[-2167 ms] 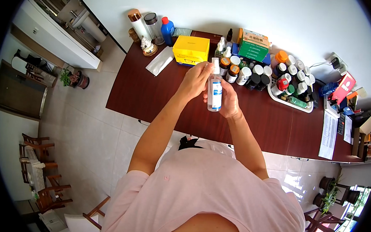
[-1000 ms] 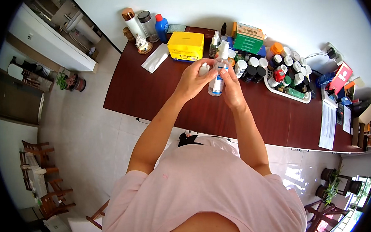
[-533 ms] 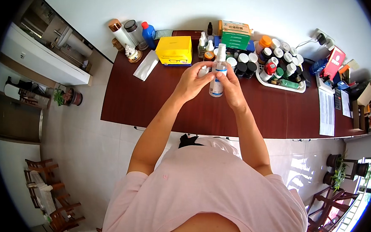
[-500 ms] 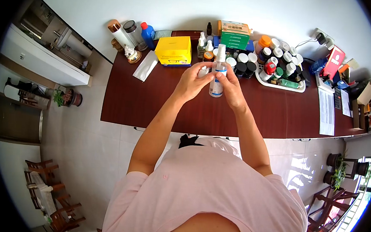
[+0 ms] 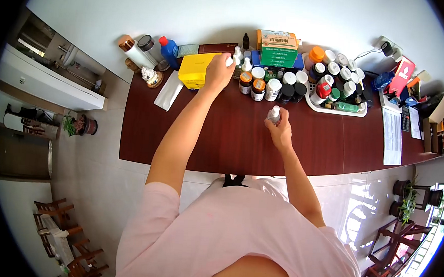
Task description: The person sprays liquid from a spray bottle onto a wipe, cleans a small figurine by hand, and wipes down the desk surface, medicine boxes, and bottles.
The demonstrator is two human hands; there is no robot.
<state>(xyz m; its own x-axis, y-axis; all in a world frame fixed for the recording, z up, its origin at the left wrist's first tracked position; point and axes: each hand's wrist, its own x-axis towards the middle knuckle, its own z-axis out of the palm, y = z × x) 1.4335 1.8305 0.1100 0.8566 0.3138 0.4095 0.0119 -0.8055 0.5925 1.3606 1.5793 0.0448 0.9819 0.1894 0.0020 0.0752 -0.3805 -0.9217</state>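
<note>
My left hand (image 5: 218,75) reaches over the right side of the yellow box (image 5: 194,70). Its fingers are closed around a white-topped bottle (image 5: 230,61), most of which the hand hides. Nearer the table's front, my right hand (image 5: 282,130) grips a small clear bottle (image 5: 272,115) with a white top, held fairly upright; I cannot tell whether its base touches the table. Two brown bottles with orange caps (image 5: 245,82) stand just right of my left hand. A white-capped jar (image 5: 272,90) and black jars (image 5: 286,93) stand behind my right hand.
The dark red table (image 5: 196,142) also bears a white tray (image 5: 335,109) of bottles, green boxes (image 5: 279,56) and a blue bottle with a red cap (image 5: 168,52). A folded white tissue (image 5: 167,91) lies at left. Papers (image 5: 392,136) lie at right.
My hands, together around a blue-labelled spray bottle and a small white-topped item, have separated. My left went back and left toward the yellow box; my right came forward and slightly right.
</note>
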